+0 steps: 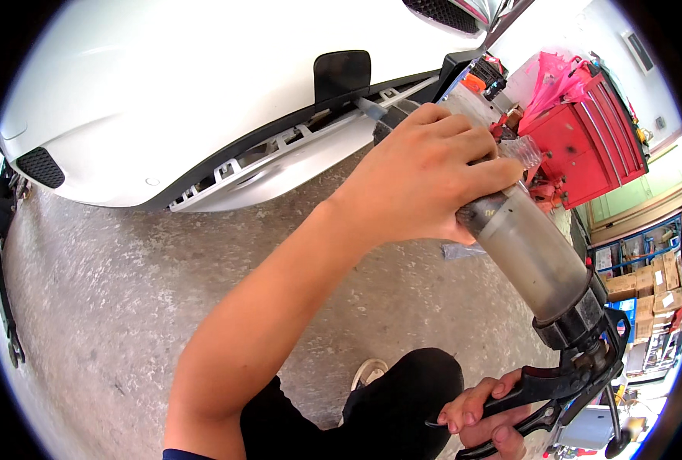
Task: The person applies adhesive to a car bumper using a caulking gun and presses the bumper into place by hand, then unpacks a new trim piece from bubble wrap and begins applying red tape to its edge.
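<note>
**As both hands grip the clear-barrelled gun (536,257), the nozzle (370,108) is the worry**

While the gun slants from twelve o'clock down to four, both hands are clamped on it. Left hand (437,169) is wrapped around the front of the barrel; right hand (486,418) is closed about the black trigger handle (529,383) near five. How hard it's squeezing, I can't tell.

And here's the danger spot, up at twelve! The nozzle points at the dark lower edge of the white bumper (203,92); touching or just short, this view won't say. A heavy squeeze could push out too much and smear the paint. If the left hand slips on that smooth barrel, the tip may swing and scratch. Just above it sits a black square panel (342,75), easy to catch.

Over to eleven, the slatted pale trim strip (295,176) lies below a dark gap; a knock might crack it.

Farther out, the red tool cabinet (575,149) at two looks the least of the worries.
</note>
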### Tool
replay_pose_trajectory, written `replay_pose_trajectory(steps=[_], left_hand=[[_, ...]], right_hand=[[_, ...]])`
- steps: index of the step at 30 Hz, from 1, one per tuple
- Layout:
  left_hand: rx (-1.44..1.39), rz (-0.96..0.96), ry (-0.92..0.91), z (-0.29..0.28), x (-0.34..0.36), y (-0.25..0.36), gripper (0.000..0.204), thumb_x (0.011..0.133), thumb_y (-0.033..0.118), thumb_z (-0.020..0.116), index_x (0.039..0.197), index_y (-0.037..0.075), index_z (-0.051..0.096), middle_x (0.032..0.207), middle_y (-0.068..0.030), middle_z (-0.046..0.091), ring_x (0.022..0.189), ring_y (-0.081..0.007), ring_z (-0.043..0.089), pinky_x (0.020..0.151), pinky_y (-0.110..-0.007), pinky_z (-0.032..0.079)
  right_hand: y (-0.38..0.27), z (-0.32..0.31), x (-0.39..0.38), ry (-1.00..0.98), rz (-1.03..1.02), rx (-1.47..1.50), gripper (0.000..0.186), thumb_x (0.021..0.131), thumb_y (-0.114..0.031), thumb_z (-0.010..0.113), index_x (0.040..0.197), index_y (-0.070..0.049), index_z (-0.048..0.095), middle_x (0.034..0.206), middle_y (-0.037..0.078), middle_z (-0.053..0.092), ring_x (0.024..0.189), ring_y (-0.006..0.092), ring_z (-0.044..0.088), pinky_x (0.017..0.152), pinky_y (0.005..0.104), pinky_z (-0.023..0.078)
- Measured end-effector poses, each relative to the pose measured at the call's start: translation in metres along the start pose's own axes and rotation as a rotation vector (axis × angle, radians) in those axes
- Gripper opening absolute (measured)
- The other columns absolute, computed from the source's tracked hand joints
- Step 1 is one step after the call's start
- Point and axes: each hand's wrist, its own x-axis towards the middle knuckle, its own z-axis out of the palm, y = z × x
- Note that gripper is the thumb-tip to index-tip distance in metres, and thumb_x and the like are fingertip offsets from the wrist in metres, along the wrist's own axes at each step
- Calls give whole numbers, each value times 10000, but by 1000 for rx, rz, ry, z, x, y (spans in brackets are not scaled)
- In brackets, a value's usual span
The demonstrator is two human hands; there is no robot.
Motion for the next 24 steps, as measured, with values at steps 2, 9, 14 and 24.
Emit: replay_pose_trajectory(steps=[2,9,14,24], left_hand=[[5,-4,3,-1,0,2,564,484,259,779,1008,155,598,939,-22,599,890,-215,586,802,-347,415],[48,-6,-24,-1,-2,5,568,482,259,784,1009,158,596,933,-17,598,893,-212,589,808,-347,420],[68,-3,-80,0,0,9,571,478,258,791,1004,163,590,914,-8,590,888,-211,584,810,-346,421],[123,-32,-114,-5,5,20,615,463,285,804,1025,172,580,904,-2,589,881,-209,585,808,-350,429]], right_hand=[[0,-3,-1,-16,-2,13,506,781,-328,701,1117,-102,397,849,91,450,753,211,474,751,385,409],[2,-12,-2,-30,3,64,526,770,-309,693,1143,-92,393,866,102,451,765,225,481,759,397,419],[-1,-19,0,-52,-17,65,578,747,-302,701,1180,-84,385,886,115,454,780,245,491,769,404,422],[-15,-21,-8,-5,1,69,663,674,-290,754,1187,-78,393,882,122,461,753,256,504,726,394,445]])
